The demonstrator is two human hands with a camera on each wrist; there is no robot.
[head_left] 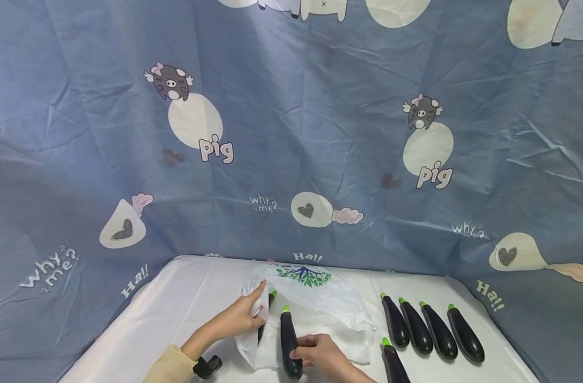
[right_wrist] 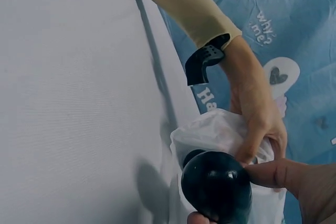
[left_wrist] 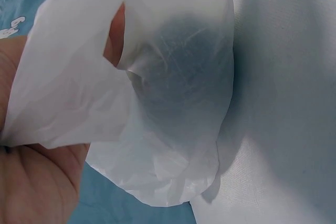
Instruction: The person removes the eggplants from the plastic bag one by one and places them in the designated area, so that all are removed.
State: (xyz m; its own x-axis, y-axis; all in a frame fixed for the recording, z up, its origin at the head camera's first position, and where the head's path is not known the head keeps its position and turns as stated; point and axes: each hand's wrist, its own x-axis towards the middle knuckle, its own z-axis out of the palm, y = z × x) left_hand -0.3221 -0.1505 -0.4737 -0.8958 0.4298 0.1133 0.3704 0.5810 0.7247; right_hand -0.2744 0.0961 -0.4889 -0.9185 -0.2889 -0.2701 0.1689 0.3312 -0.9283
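My right hand point(head_left: 324, 355) grips a dark eggplant point(head_left: 288, 335) near its thick end, its green tip pointing away from me. That eggplant is over the mouth of a white plastic bag point(head_left: 334, 303) with a printed green tree. Along the bag's left side, my left hand point(head_left: 239, 319) holds the rim up. Another eggplant point(head_left: 272, 299) lies partly hidden behind the lifted plastic. The left wrist view shows the bag point(left_wrist: 178, 166) with a dark shape through it. In the right wrist view, the held eggplant's round end point(right_wrist: 215, 182) faces the camera.
Several eggplants point(head_left: 435, 330) lie side by side on the white table point(head_left: 186, 287) right of the bag. One more eggplant point(head_left: 394, 367) is closer to the front edge. A blue printed cloth point(head_left: 282, 133) hangs behind and beside the table.
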